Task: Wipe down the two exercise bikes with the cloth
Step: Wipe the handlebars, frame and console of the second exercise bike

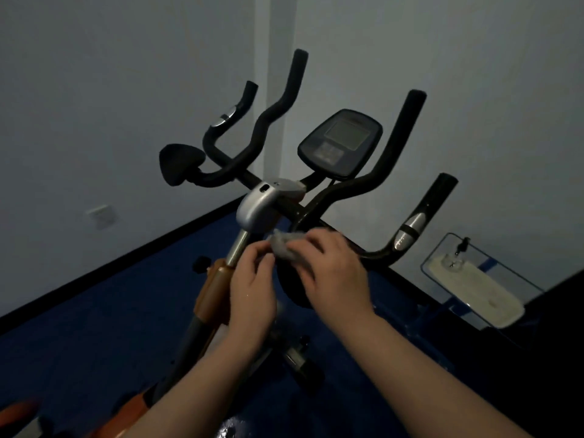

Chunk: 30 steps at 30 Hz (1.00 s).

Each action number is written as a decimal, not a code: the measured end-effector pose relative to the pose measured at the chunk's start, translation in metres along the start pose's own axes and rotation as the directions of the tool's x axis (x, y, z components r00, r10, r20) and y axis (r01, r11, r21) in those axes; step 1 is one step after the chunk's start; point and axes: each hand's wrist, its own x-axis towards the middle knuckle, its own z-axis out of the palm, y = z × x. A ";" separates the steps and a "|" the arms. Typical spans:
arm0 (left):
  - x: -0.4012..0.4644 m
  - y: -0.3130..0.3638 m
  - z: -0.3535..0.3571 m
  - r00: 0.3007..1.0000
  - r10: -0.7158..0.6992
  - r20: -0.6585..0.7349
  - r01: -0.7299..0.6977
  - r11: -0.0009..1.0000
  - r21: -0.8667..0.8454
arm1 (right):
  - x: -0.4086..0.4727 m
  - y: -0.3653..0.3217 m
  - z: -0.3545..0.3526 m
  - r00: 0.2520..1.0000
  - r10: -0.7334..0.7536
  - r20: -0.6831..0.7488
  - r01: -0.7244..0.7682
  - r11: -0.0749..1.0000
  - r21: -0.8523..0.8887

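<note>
An exercise bike stands in front of me, with black curved handlebars (354,188), a silver stem cap (259,205), an orange frame (211,295) and a console screen (341,143). A small grey cloth (284,245) is bunched between my two hands just below the stem cap, next to the handlebar's lower bend. My left hand (252,289) pinches its left end. My right hand (331,273) covers its right part, fingers curled over it. A second bike is not clearly in view.
White walls meet in a corner behind the bike, with a wall socket (102,214) low on the left. The floor (94,327) is dark blue. A glass-topped blue stand (474,279) with a pale cloth on it sits at the right.
</note>
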 end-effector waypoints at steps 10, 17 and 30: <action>0.002 -0.019 -0.007 0.983 0.051 0.179 -0.023 0.988 -0.155 | 0.014 0.017 -0.002 0.992 -0.088 0.094 0.091 0.995 -0.036; 0.005 -0.024 -0.001 0.989 0.031 0.148 -0.003 0.982 -0.189 | -0.001 0.013 -0.007 0.849 -0.253 0.464 0.304 0.952 -0.037; 0.018 -0.014 0.024 0.992 0.124 0.032 -0.124 0.992 0.003 | 0.014 0.040 -0.041 0.857 -0.228 0.462 0.162 0.970 0.179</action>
